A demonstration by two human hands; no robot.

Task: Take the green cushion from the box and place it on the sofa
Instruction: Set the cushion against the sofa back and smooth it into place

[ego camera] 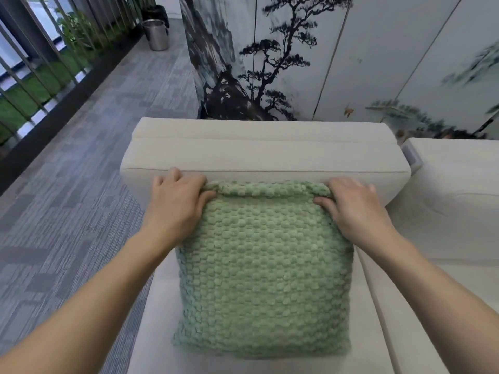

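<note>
Green cushion [263,268] on sofa [264,157]

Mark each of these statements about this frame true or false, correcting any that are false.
1. The green cushion stands against the sofa's back pad. True.
2. Only one hand touches the cushion. False: the left hand grips its top left corner and the right hand its top right corner.
3. The cushion is still inside a box. False: it rests on the sofa seat, and no box is in view.
4. A metal bin stands on the carpet beyond the sofa. True.
5. A plain bare wall stands behind the sofa. False: a screen painted with pine trees stands there.
</note>
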